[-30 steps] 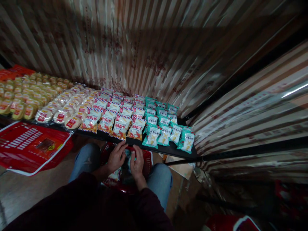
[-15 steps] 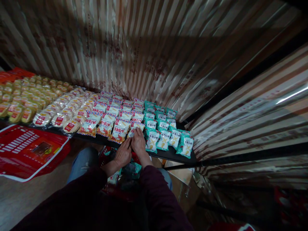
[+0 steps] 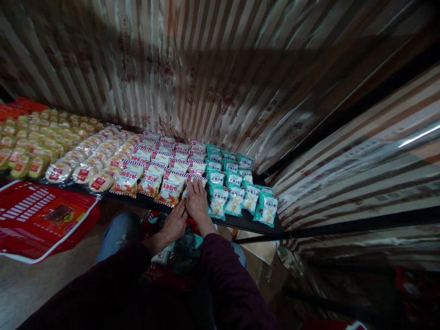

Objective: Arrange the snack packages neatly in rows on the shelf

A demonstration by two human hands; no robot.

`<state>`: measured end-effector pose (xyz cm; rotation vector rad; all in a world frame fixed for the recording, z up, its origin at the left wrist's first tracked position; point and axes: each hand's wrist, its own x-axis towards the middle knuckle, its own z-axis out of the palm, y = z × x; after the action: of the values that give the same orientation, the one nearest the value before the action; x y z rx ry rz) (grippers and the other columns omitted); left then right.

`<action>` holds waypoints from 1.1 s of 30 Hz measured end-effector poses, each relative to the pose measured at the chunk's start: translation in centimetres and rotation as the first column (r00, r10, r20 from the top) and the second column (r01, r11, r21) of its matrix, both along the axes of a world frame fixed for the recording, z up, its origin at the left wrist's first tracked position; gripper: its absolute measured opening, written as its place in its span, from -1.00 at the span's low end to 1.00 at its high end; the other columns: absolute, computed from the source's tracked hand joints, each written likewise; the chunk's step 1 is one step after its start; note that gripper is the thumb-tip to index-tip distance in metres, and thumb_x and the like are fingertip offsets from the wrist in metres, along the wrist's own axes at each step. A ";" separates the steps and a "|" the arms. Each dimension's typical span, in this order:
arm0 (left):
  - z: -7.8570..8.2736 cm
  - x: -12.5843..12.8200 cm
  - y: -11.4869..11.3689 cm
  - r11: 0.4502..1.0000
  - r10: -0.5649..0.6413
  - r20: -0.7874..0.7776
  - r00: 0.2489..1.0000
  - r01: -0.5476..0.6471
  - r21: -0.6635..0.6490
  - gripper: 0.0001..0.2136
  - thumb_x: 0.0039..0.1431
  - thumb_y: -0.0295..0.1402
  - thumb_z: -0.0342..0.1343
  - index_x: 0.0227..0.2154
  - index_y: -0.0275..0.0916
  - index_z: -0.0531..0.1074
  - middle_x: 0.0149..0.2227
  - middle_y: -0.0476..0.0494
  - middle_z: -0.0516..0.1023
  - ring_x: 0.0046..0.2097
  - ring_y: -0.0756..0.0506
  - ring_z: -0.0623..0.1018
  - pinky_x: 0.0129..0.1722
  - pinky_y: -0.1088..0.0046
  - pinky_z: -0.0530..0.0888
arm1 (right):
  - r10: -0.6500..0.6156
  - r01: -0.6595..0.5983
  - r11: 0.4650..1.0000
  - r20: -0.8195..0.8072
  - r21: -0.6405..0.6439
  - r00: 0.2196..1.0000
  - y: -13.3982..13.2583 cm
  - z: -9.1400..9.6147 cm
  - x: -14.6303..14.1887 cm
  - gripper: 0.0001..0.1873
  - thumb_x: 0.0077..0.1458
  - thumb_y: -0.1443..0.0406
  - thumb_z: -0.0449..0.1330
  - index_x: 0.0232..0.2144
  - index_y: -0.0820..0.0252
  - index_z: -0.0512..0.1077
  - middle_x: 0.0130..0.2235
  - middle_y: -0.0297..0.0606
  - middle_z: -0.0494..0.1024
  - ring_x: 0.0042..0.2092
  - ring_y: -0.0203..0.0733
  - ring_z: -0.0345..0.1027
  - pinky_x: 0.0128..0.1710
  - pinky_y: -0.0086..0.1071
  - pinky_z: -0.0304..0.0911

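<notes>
My right hand [image 3: 196, 199] lies flat, fingers stretched out, on a red-and-white snack packet [image 3: 191, 182] in the front row of a black shelf [image 3: 240, 221]. It rests right beside the teal snack packets [image 3: 235, 199]. My left hand [image 3: 174, 223] is just below the shelf edge, its fingers reaching up to that same packet's lower edge. Under both hands, between my knees, a red basket [image 3: 148, 221] holds a few teal packets [image 3: 193, 240].
The shelf carries rows of red-and-white packets [image 3: 151, 178], round cracker packets [image 3: 85, 169] and yellow packets [image 3: 30, 146] to the left. A second red basket [image 3: 37, 215] sits on the floor at left. A striped foil wall [image 3: 206, 68] stands behind; a cardboard box [image 3: 257, 256] lies under the shelf.
Both hands rose from the basket between my knees to the shelf's front row. The right hand has flattened onto a red-and-white packet next to the teal ones.
</notes>
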<state>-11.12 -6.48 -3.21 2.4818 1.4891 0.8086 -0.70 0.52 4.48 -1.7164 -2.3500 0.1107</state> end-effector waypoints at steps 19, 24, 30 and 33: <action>-0.4 0.2 -0.4 0.997 -0.003 0.053 0.999 -0.001 0.074 -0.28 0.09 -0.59 -0.14 0.32 -0.52 -0.27 0.32 -0.51 -0.03 0.37 -0.27 -0.17 0.24 0.01 0.21 | -0.009 0.058 0.983 -0.269 0.176 0.963 -3.7 -3.3 0.1 -0.45 0.24 0.40 -0.12 0.26 0.39 0.09 0.34 0.04 0.00 0.39 -0.03 -0.35 0.27 0.01 0.00; 1.0 -0.3 -1.4 0.990 0.031 0.050 0.998 -0.037 0.133 -0.32 0.14 -0.54 -0.12 0.33 -0.41 -0.18 0.33 -0.42 -0.01 0.37 -0.28 -0.14 0.26 -0.04 0.11 | 0.021 0.058 0.969 -0.315 0.239 0.949 -4.8 -3.6 0.2 -0.47 0.28 0.37 -0.16 0.26 0.41 0.08 0.36 0.05 -0.08 0.39 -0.04 -0.39 0.28 0.02 -0.03; 2.2 -2.7 -1.6 0.902 0.390 0.138 0.910 -0.408 0.143 -0.38 0.23 -0.47 -0.11 0.33 -0.26 -0.15 0.38 -0.34 -0.26 0.37 -0.36 -0.16 0.23 -0.09 0.10 | 0.124 -0.048 0.976 -0.365 0.211 0.923 -6.7 -3.4 -0.9 -0.49 0.31 0.31 -0.18 0.26 0.32 0.10 0.35 -0.02 -0.01 0.38 -0.11 -0.30 0.30 -0.01 -0.02; 1.4 -3.8 -1.0 0.898 0.410 0.147 0.900 -0.427 0.107 -0.38 0.25 -0.46 -0.12 0.34 -0.24 -0.19 0.38 -0.34 -0.25 0.36 -0.35 -0.10 0.21 -0.05 0.17 | 0.163 -0.107 0.981 -0.398 0.159 0.903 -6.5 -3.2 -2.4 -0.49 0.32 0.29 -0.19 0.25 0.30 0.14 0.33 -0.06 0.07 0.37 -0.16 -0.20 0.31 -0.09 0.00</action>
<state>-14.91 -7.45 -1.78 2.1708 2.0199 1.1424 -3.11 -5.98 1.31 -1.3129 -2.1057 0.2991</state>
